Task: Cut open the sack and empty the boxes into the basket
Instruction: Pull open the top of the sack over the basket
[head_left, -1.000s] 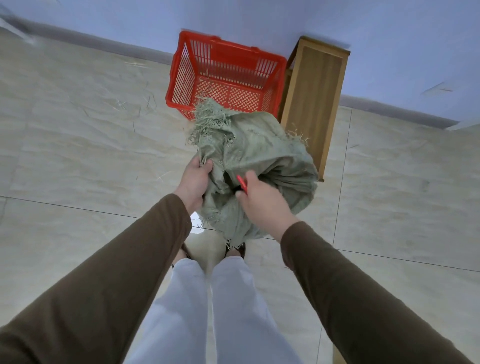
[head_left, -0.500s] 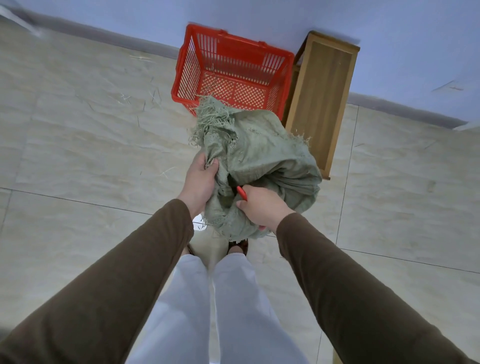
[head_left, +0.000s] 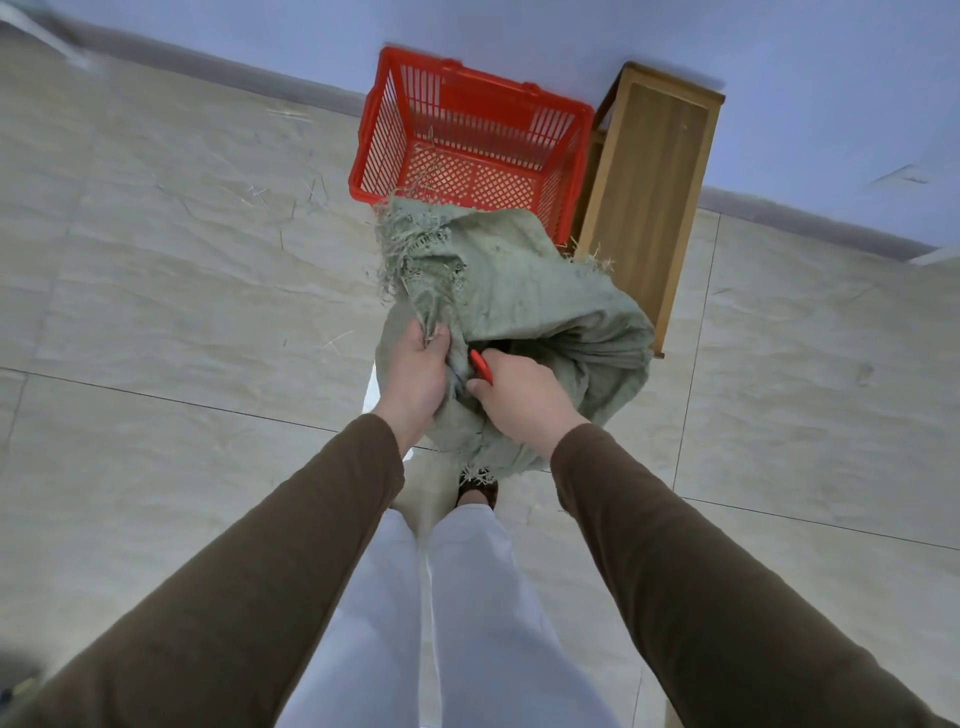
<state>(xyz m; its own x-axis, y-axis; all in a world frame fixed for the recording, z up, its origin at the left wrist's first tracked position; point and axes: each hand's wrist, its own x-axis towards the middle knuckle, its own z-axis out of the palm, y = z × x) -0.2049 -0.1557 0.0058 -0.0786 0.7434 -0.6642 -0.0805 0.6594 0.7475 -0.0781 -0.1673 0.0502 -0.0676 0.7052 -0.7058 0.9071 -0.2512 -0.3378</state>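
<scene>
We hold the green sack (head_left: 524, 306) bunched in the air just before the red basket (head_left: 470, 140), left hand (head_left: 415, 376) fisted on its frayed edge, right hand (head_left: 519, 397) closed on sack cloth plus a red tool (head_left: 480, 366), wooden stand (head_left: 647, 195) beside the basket.

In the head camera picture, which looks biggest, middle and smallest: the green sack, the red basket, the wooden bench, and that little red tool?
1. Green sack and red basket: they look about alike; the sack is nearer the camera, so I won't rank them.
2. Wooden bench: slightly smaller as seen.
3. Red tool: smallest, mostly hidden in the right hand.
</scene>
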